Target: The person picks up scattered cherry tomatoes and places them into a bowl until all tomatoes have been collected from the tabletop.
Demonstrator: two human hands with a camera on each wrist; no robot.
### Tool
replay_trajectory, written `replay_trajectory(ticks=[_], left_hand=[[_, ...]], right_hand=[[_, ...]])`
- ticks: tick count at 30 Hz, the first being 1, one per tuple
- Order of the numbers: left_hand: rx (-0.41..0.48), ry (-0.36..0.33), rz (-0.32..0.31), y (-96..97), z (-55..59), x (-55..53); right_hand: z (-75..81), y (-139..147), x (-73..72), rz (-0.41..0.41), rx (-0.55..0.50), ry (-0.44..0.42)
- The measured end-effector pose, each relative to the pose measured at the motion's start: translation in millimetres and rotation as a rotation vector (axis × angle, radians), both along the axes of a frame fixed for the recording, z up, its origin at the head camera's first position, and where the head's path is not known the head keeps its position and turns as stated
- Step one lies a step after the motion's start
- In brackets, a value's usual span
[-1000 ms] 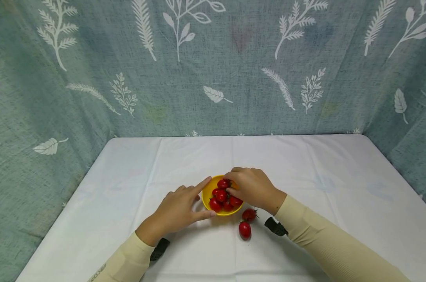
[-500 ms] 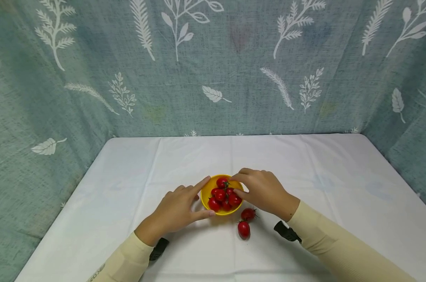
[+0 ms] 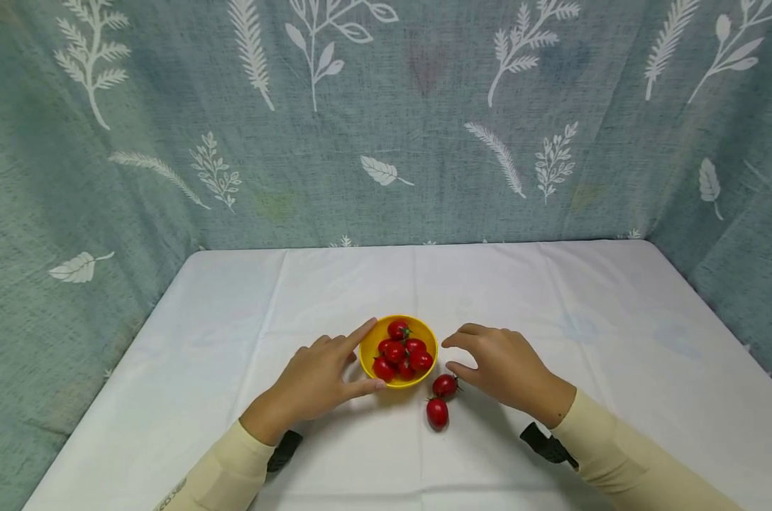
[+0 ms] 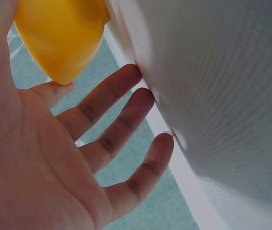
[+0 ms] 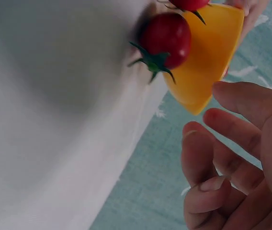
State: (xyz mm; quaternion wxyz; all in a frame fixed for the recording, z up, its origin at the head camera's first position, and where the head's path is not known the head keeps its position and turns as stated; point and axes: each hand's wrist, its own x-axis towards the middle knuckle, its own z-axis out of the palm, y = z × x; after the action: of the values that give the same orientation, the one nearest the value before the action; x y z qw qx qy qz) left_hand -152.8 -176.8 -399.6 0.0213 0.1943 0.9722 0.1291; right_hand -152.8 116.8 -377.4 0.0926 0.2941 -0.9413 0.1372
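A yellow bowl [image 3: 368,363] sits mid-table with several cherry tomatoes [image 3: 395,351] inside. My left hand [image 3: 312,380] steadies it from the left, its straight index finger and thumb touching the rim. In the left wrist view, the other fingers [image 4: 148,163] spread out with their tips at the white cloth. My right hand [image 3: 504,365] hovers just right of the bowl, thumb and index finger parted, holding nothing. Two loose cherry tomatoes lie before the bowl: one [image 3: 445,386] close by the right thumb, the other [image 3: 437,413] nearer me. Green stems show on the closer tomato [image 5: 167,40] in the right wrist view.
A white cloth [image 3: 296,291] with fold creases covers the table. Behind and at both sides hangs a green-blue curtain [image 3: 424,177] with white leaf prints. A black wrist strap [image 3: 546,443] shows under the right sleeve.
My right hand has withdrawn from over the bowl to its right side, letting go of a tomato inside it. The left hand stays at the rim; the view shifts slightly.
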Motion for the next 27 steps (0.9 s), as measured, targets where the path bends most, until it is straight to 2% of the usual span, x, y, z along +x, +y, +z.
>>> replay_trajectory(ticks=[10,21,27], left_hand=[[0.001,-0.004,0.005,-1.2,0.5,0.5],[0.005,-0.018,0.01,-0.3,2.0,1.1],[0.006,-0.02,0.012,-0.1,1.8,1.0]], right_hand=[[-14.0,3,11.6,0.008,0.009,-0.107],[-23.2,0,11.7,0.07,0.02,-0.141],[-23.6,-1,11.2,0.074,0.025,-0.149]])
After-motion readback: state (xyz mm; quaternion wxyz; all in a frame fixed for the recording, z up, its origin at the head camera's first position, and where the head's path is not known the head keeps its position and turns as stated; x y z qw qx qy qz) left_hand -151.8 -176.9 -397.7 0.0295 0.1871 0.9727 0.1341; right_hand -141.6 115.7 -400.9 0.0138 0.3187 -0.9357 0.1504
